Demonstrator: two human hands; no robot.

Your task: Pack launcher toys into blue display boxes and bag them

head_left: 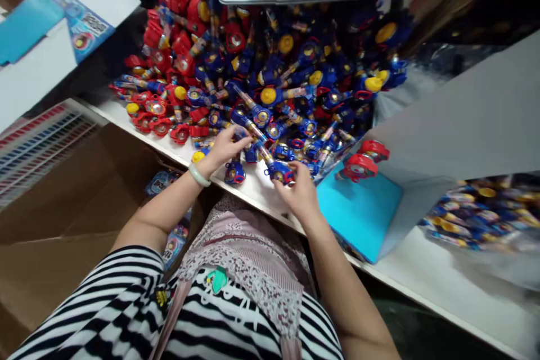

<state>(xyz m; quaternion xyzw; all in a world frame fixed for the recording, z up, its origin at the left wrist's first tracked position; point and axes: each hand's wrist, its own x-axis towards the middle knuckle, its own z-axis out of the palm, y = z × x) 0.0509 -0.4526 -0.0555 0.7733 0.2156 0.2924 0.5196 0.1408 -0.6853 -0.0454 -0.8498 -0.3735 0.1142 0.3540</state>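
A big heap of small red and blue plastic toys (261, 67) with yellow caps covers the white table (422, 275). My left hand (223, 149), with a pale bangle on the wrist, has its fingers closed on a blue toy (248, 138) at the heap's near edge. My right hand (299, 188) curls its fingers round another blue toy (279, 171) just beside it. A further blue toy (234, 172) lies between the hands near the table edge.
An open blue-and-white carton (363, 211) lies right of my right hand, with a red toy (361, 163) at its mouth. Flat cartons (54, 28) lie at left, a brown cardboard box (63, 202) stands below, and bagged toys (481, 211) lie at right.
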